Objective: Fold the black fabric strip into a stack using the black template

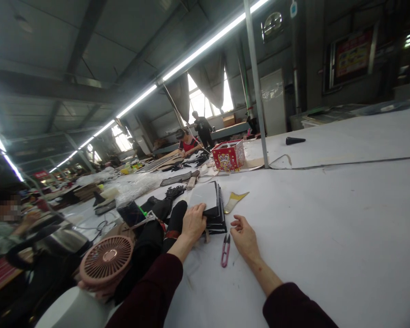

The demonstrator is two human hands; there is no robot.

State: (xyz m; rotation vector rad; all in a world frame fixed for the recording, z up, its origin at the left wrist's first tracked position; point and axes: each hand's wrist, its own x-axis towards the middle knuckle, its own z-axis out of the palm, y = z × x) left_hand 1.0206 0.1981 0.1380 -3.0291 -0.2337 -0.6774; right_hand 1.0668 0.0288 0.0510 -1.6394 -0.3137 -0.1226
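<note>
My left hand (193, 222) grips the near left side of a stack of black fabric pieces (221, 214), its fingers bent over the top. A pale grey sheet (205, 197) covers part of the stack's upper face. To the right, my right hand (245, 237) hovers just off the stack, loosely curled, thumb and fingers apart, holding nothing. Pink-handled thread snips (226, 253) lie on the white table between my hands, blades pointing away from me. Beyond my right hand is a yellow and clear curved template (235, 201).
At my left crowd a pink fan (107, 259), a steel kettle (59, 239), a dark cup (131, 213) and black gloves (174, 193). A red patterned box (228, 156) stands ahead by a metal pole (257, 91). A black cone (295, 140) lies farther right. Co-workers are at nearby tables.
</note>
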